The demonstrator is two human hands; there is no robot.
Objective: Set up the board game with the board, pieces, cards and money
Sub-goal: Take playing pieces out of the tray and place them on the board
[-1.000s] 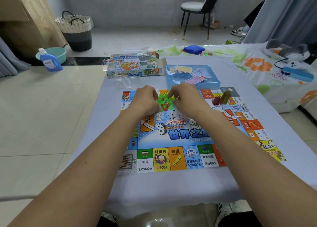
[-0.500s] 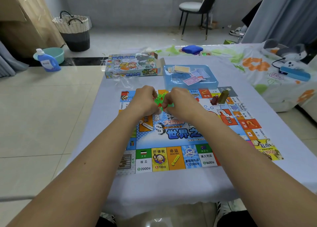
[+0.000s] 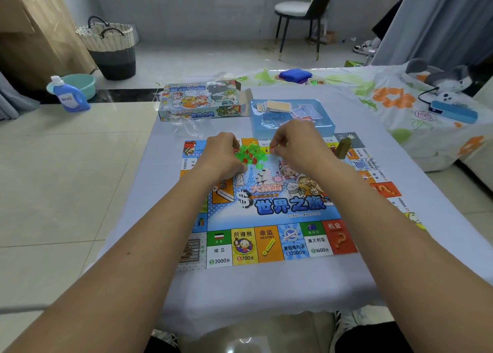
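The right hand (image 3: 296,147) has drawn away, pinching the clear wrap, while the left hand (image 3: 222,155) grips the green and red pieces (image 3: 248,155) over the board (image 3: 266,219); a sharp tug could scatter them.

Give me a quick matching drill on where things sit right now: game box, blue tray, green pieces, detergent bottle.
Things:
1. game box
2. blue tray
3. green pieces
4. detergent bottle

Places:
A. on the floor, left of the table
B. between the two hands, over the board
C. holding cards, beyond the board
D. far left corner of the table

Pairs: 1-D, 2-C, 3-B, 4-A
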